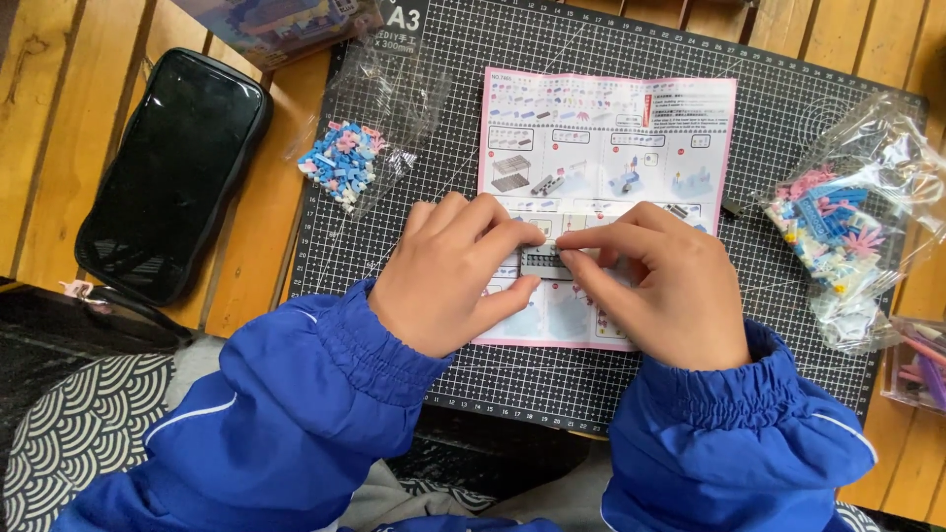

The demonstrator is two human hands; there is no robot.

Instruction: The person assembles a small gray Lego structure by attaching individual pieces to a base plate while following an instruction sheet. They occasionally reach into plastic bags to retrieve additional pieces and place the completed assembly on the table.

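Note:
My left hand and my right hand meet over a folded instruction sheet with a pink border. Between their fingertips they pinch a small grey building-block plate, held just above the sheet's lower half. Both wrists wear blue sleeves with elastic cuffs. The sheet lies on a dark cutting mat with a white grid.
A clear bag of blue, pink and white small bricks lies left of the sheet. A second clear bag of bricks lies at the right, another bag below it. A black phone rests on the wooden slat table; a box sits at the top.

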